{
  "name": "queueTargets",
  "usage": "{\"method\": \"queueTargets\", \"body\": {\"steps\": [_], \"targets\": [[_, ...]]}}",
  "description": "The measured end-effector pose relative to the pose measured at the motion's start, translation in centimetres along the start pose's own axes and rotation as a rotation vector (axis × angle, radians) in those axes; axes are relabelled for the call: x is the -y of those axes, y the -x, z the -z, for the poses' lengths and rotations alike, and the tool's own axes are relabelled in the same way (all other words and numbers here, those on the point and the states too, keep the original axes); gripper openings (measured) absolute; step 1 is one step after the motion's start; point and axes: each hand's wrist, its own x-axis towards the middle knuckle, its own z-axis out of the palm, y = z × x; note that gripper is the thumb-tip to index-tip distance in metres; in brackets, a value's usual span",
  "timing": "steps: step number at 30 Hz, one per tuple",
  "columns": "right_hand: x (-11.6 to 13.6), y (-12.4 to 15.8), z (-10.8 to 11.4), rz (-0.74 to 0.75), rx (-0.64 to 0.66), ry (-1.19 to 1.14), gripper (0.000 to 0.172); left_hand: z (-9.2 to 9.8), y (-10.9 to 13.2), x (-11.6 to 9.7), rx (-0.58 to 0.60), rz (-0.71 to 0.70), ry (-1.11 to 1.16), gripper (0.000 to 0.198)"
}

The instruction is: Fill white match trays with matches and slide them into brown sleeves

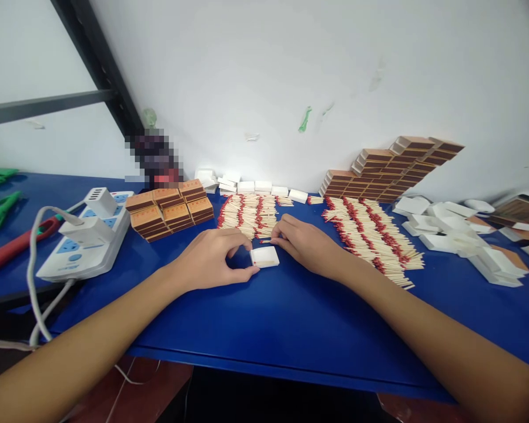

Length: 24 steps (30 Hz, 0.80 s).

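Note:
My left hand (216, 257) grips the left end of a small white matchbox tray (264, 257) between thumb and fingers, on the blue table (247, 317). At least one match lies inside the tray. Just beyond the tray's far right corner, my right hand (306, 244) pinches a match (265, 241) whose red head points left. Behind my hands, red-headed matches (247, 216) lie in rows. A larger spread of matches (372, 235) covers the table to the right of my right hand.
Closed matchboxes (170, 210) are stacked at left, more (385, 170) against the wall at right. White trays (254, 187) line the back; others (456, 229) are heaped at right. A power strip (88, 241) with cables stands left, near a red-handled tool (22, 244).

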Motion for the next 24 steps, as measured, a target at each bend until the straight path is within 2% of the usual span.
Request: {"method": "queueTargets", "body": {"steps": [4, 7, 12, 18, 24], "targets": [[0.3, 0.5, 0.9, -0.018, -0.012, -0.038, 0.010, 0.0, 0.1, 0.1, -0.012, -0.002, -0.017, 0.027], [1.4, 1.1, 1.6, 0.000, -0.036, -0.126, 0.012, -0.1, 0.0, 0.1, -0.022, -0.005, -0.023, 0.027], [3.2, 1.7, 1.7, 0.052, 0.032, -0.151, 0.011, 0.0, -0.1, 0.1, -0.012, 0.012, -0.012, 0.025], [1.4, 1.0, 0.4, 0.048, -0.093, -0.157, 0.014, 0.0, 0.0, 0.1, -0.002, 0.002, -0.004, 0.027], [0.2, 0.2, -0.8, 0.045, -0.096, -0.073, 0.016, 0.0, 0.0, 0.1, 0.024, 0.010, 0.010, 0.028]]}}
